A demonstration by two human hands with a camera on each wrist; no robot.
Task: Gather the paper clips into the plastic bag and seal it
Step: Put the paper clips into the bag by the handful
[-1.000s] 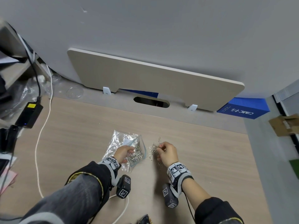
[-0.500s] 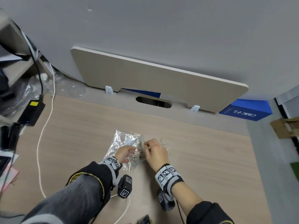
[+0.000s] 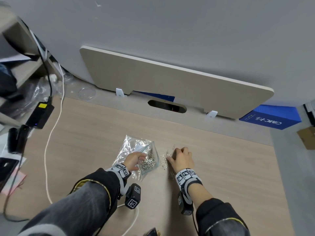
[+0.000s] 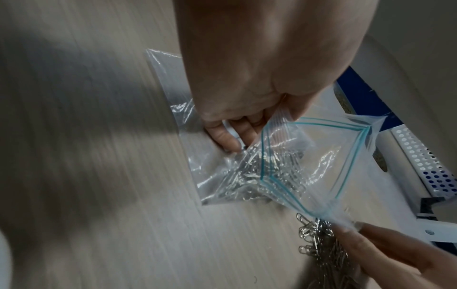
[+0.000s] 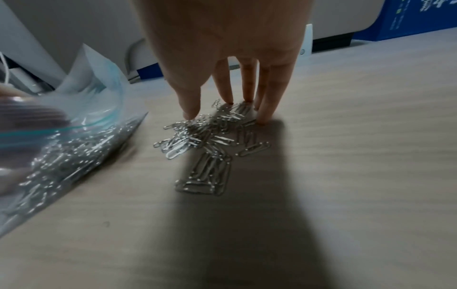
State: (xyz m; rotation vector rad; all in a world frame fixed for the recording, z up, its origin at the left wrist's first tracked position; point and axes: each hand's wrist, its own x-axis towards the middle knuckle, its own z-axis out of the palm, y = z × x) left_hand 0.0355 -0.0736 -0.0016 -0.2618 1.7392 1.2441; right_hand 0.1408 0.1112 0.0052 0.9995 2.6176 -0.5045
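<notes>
From the head view, the plastic bag lies on the desk in front of the person, its mouth turned toward the loose paper clips heaped just beside it on the right; a good share of clips already shows through the clear film. The left hand has its grip narrow, pinching the bag near the mouth, while the right hand sits over the loose heap with fingers spread and pointing down, holding nothing that can be seen. In the left wrist view the bag gapes open, its teal zip line forming a wide loop, and the left hand's fingers pinch the film at the near edge of that mouth; the film looks thin, limp and crinkly, so it will likely collapse shut unless one lip is held up, and the stiffer zip strip seems the best place to take hold. The remaining clips lie just outside the mouth. In the right wrist view the right hand's fingertips touch the far side of the pile, wide and uncurled, as if set to rake it together. The clips are small, light, smooth wire that lies flat on the desk, so single ones will probably slip from a pinch; scooping a tangled bunch, or sweeping them toward the bag, should handle better. Sealing is not yet due.
</notes>
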